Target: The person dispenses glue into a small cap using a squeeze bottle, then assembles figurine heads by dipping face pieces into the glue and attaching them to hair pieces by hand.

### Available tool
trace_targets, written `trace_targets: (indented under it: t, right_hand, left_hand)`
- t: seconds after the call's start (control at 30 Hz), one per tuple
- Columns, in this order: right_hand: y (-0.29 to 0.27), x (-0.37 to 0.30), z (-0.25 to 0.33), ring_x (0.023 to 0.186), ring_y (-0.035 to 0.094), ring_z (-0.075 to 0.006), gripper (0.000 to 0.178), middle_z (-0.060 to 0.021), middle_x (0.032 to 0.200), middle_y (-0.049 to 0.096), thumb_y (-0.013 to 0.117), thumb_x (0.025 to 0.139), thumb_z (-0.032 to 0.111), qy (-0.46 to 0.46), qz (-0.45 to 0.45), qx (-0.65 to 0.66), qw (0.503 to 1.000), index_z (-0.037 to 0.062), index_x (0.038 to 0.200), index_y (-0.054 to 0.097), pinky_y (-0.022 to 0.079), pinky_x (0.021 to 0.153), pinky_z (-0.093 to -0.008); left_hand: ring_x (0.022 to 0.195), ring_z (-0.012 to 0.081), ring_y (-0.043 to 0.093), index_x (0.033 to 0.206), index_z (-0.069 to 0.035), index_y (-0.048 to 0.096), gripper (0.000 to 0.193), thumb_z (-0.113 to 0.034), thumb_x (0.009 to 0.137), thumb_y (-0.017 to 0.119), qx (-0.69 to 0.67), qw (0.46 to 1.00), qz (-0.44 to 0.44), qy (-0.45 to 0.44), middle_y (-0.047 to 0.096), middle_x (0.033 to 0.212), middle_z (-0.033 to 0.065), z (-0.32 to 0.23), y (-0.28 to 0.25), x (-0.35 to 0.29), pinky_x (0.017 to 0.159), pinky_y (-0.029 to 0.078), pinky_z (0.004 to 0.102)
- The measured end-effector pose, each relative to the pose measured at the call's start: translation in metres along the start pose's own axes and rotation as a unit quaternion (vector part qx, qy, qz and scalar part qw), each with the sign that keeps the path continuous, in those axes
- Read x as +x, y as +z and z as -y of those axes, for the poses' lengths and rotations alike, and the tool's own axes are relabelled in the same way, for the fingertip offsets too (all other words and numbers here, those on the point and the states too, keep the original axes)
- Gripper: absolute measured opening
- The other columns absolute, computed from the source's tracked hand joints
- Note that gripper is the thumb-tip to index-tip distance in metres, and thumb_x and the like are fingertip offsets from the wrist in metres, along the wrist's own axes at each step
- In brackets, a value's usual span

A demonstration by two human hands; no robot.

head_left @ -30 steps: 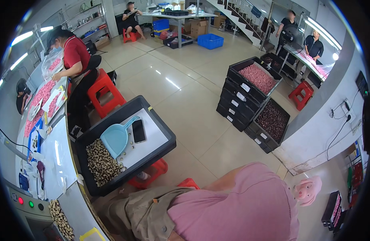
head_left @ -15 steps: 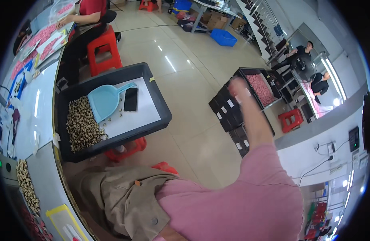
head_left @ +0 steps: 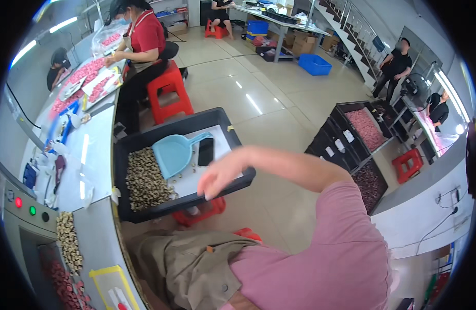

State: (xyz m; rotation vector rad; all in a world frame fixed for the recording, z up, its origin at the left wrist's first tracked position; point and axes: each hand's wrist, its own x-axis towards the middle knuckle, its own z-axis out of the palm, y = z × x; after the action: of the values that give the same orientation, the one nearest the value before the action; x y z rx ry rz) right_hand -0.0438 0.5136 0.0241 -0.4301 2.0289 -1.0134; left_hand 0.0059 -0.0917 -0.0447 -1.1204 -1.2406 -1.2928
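My right hand [head_left: 221, 174] hovers over the near right side of a black plastic tray [head_left: 242, 181], fingers loosely stretched downward with nothing visible in them. Inside the tray lies a heap of small dark-and-cream ring-like pieces [head_left: 145, 178]. Beside the heap rest a light blue dustpan [head_left: 172, 155] and a black phone [head_left: 206, 151] on a white sheet [head_left: 189, 181]. A few loose pieces are scattered on the sheet near the dustpan. My left hand is out of view.
A workbench [head_left: 96, 170] runs along the left, with cream pieces [head_left: 68, 243] near a machine with lit buttons [head_left: 26, 206]. A person in red sits on a red stool [head_left: 168, 90]. Stacked black crates [head_left: 333, 142] hold pink pieces [head_left: 364, 129]. A blue bin [head_left: 315, 64] stands farther back.
My right hand has swung left from above the black crates to the tray. The whole view has shifted, so the tray now appears farther right and lower.
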Motion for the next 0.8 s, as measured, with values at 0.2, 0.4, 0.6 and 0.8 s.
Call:
trace_targets:
  t: [0.2, 0.4, 0.6, 0.8]
  right_hand:
    - [0.086, 0.078, -0.036, 0.11, 0.056, -0.0242, 0.063, -0.0164, 0.119, 0.059, 0.06, 0.087, 0.044, -0.021, 0.018, -0.064, 0.998, 0.0009, 0.129, 0.045, 0.045, 0.091, -0.0335]
    - [0.19, 0.153, -0.028, 0.113, 0.055, -0.0269, 0.073, -0.0172, 0.13, 0.05, 0.042, 0.086, 0.063, 0.085, -0.244, -0.039, 0.965, 0.0099, 0.135, 0.039, 0.041, 0.094, -0.0408]
    - [0.187, 0.155, -0.046, 0.119, 0.05, -0.0291, 0.075, -0.0148, 0.129, 0.052, 0.039, 0.085, 0.067, 0.049, -0.242, 0.008, 0.969, 0.0112, 0.134, 0.042, 0.04, 0.094, -0.0469]
    - [0.185, 0.148, -0.043, 0.119, 0.05, -0.0303, 0.076, -0.0148, 0.126, 0.054, 0.039, 0.084, 0.069, 0.054, -0.251, 0.012, 0.966, 0.0104, 0.132, 0.044, 0.041, 0.093, -0.0462]
  left_hand:
    - [0.078, 0.0233, 0.056, 0.103, 0.006, 0.06, 0.025, -0.016, 0.092, 0.057, 0.312, 0.933, 0.064, -0.165, 0.06, 0.097, 0.0164, -0.041, 0.011, 0.025, 0.065, 0.049, 0.032]
    - [0.075, 0.0226, 0.055, 0.101, 0.006, 0.061, 0.023, -0.015, 0.092, 0.058, 0.499, 0.807, 0.106, -0.298, 0.06, 0.093, 0.0157, -0.062, 0.031, 0.036, 0.063, 0.048, 0.032]
    - [0.07, 0.021, 0.054, 0.095, 0.006, 0.063, 0.019, -0.013, 0.091, 0.06, 0.472, 0.828, 0.089, -0.288, 0.06, 0.085, 0.0136, -0.058, 0.046, 0.045, 0.06, 0.047, 0.0309]
    - [0.068, 0.0205, 0.053, 0.093, 0.005, 0.064, 0.014, -0.008, 0.088, 0.062, 0.49, 0.821, 0.11, -0.271, 0.06, 0.082, 0.0125, -0.051, 0.026, 0.03, 0.058, 0.046, 0.0306]
